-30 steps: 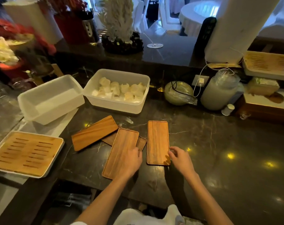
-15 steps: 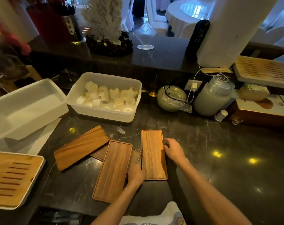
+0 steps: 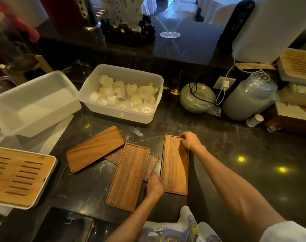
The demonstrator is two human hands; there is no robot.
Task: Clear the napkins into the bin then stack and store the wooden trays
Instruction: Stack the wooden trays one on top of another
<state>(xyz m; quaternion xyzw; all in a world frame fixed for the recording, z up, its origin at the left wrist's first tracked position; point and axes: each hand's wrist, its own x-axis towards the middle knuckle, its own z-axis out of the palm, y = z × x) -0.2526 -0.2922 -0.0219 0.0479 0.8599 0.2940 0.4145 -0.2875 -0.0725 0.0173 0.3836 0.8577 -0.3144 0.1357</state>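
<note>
Several wooden trays lie on the dark marble counter (image 3: 236,154). The right tray (image 3: 175,165) lies lengthwise away from me. My right hand (image 3: 189,141) grips its far right corner. My left hand (image 3: 154,185) is closed on its near left edge, in the gap beside the middle tray (image 3: 128,177). The middle tray overlaps a darker tray (image 3: 151,165) beneath it. A fourth tray (image 3: 94,148) lies angled at the left. Behind them, a white plastic bin (image 3: 99,100) holds several white rolled napkins (image 3: 124,95).
An empty white bin (image 3: 35,102) sits at the left on a white mat. A slatted bamboo tray (image 3: 17,175) sits at the near left edge. A green bowl (image 3: 197,97), a large jar (image 3: 248,100) and a small white cup (image 3: 255,120) stand at the back right.
My right hand slid from the right tray's near end up to its far corner. My left hand left the middle tray and closed on the right tray's near left edge.
</note>
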